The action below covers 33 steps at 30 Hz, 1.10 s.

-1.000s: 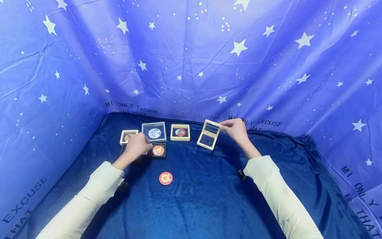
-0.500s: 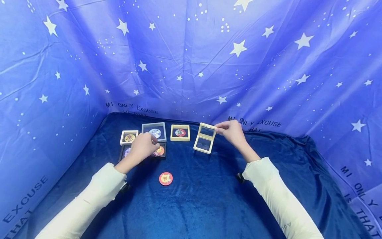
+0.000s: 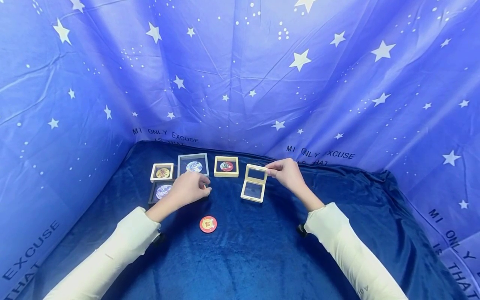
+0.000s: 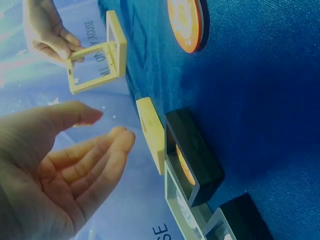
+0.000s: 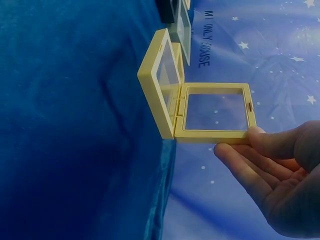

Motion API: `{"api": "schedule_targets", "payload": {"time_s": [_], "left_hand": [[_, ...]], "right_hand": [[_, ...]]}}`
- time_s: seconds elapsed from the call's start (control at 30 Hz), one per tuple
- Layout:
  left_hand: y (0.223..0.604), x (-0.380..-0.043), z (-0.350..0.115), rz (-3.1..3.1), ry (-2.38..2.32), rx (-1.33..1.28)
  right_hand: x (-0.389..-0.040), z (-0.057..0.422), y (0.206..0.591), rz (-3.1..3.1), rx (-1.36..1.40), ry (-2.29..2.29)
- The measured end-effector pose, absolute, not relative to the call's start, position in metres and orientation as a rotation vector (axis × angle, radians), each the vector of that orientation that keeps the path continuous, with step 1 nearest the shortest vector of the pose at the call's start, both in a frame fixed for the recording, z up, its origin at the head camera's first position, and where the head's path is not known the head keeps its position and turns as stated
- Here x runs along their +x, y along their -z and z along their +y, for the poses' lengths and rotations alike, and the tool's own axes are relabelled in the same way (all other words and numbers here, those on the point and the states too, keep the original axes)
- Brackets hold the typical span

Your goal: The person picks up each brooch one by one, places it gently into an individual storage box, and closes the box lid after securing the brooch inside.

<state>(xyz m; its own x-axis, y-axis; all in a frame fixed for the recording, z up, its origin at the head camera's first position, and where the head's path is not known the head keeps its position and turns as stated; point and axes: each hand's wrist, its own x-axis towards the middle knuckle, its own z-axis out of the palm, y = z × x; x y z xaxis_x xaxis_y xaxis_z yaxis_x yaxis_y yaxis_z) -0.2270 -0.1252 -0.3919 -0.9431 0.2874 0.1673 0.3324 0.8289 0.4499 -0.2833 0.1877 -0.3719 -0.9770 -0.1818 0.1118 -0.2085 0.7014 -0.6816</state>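
My right hand point(image 3: 286, 173) pinches the lid edge of a pale yellow hinged display case point(image 5: 215, 136). The case stands unfolded, its lid raised from its base, with clear film windows and no badge visible inside. My left hand point(image 3: 187, 189) hovers over the black display cases, fingers loosely bent, thumb apart and nothing between them. Below it, the black case point(image 4: 200, 165) with an orange badge point(image 4: 184, 165) shows in the left wrist view; in the head view the hand mostly hides it. A round red badge point(image 3: 208, 224) with a gold centre lies on the cloth, nearer the person.
Toward the back stand a white case point(image 3: 162, 165) with a yellow badge, a grey case point(image 3: 193, 156) with a blue-white badge, and a yellow case point(image 3: 226, 175) with a red badge. Another black case point(image 3: 153, 196) holds a purple-white badge point(image 3: 164, 191). Starry curtains point(image 3: 232, 62) surround the blue cloth point(image 3: 243, 258).
The right hand has brought the unfolded yellow case left and toward the person. My left hand has shifted right across the black cases, uncovering the white case and the purple-white badge.
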Motion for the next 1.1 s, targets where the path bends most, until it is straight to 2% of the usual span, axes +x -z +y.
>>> {"api": "schedule_targets", "payload": {"time_s": [0.63, 1.1], "left_hand": [[0.395, -0.215, -0.12, -2.998, 0.682, -1.125], [0.404, -0.211, -0.117, -3.223, 0.557, -1.138]], "right_hand": [[-0.277, 0.185, 0.393, -2.881, 0.37, -1.167], [-0.279, 0.186, 0.4, -2.887, 0.378, -1.201]]}}
